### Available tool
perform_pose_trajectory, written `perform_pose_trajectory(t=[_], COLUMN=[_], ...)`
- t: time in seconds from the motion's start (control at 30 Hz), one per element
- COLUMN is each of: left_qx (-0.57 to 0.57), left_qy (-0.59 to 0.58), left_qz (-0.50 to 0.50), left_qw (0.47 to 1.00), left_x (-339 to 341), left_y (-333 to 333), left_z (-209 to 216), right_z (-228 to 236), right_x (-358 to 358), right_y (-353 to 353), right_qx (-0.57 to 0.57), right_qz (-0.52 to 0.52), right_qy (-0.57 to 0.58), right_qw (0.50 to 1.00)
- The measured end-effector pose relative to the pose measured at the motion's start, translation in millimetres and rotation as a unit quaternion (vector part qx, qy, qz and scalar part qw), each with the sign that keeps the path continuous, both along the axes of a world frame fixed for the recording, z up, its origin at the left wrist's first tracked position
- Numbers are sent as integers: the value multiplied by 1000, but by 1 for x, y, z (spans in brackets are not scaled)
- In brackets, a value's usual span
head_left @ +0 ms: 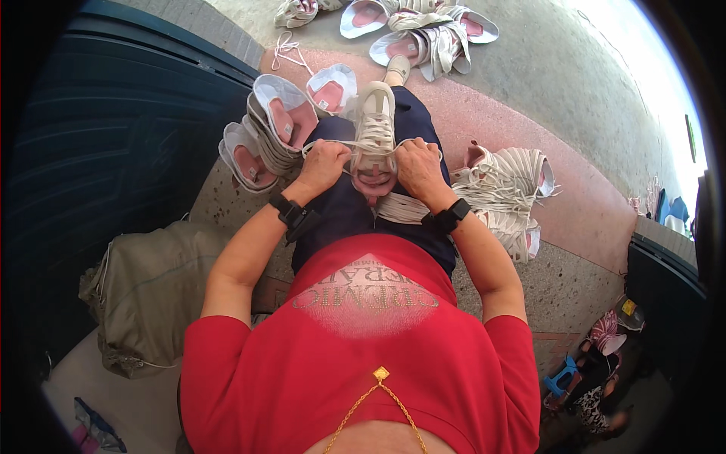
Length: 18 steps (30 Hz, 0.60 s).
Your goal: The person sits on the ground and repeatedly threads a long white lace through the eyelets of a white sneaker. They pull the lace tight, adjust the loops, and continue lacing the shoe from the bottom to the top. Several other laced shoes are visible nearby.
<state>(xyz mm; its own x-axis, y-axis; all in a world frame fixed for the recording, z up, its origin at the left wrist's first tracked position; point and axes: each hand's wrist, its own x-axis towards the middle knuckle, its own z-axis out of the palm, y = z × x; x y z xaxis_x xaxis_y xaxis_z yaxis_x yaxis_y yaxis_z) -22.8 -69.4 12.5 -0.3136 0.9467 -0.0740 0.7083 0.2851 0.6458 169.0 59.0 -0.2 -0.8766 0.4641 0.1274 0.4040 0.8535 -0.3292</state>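
A beige and white sneaker [375,117] with pink lining rests on my lap, its toe pointing away from me and its opening toward me. White laces [373,140] zigzag up its front. My left hand [325,165] is closed at the sneaker's left side, holding a lace end pulled out sideways. On the other side, my right hand [420,165] is closed around the opposite lace end, the fingers bent down. The lace runs roughly level between both hands, across the sneaker. Both my wrists carry black bands.
Shoe uppers with pink insides lie stacked at left [281,125], in a pile at right [505,189] and farther off [431,45]. A dark blue metal door [113,136] stands at left, above a grey-green sack [155,291]. Several items and a blue stool [561,378] are at lower right.
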Motion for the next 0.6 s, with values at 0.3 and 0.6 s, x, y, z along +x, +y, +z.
perform_pose_trajectory(t=[0.3,0.6], left_qx=[4,72], left_qy=[229,249], left_qz=[-81,4], left_qw=[970,966], left_x=[14,34], left_y=[11,8], left_z=[5,8], right_z=[-1,7], right_x=[-6,2], right_y=[-1,-15], right_qx=[-50,54], right_qz=[-4,-84], right_qy=[-85,24], right_qw=[995,995])
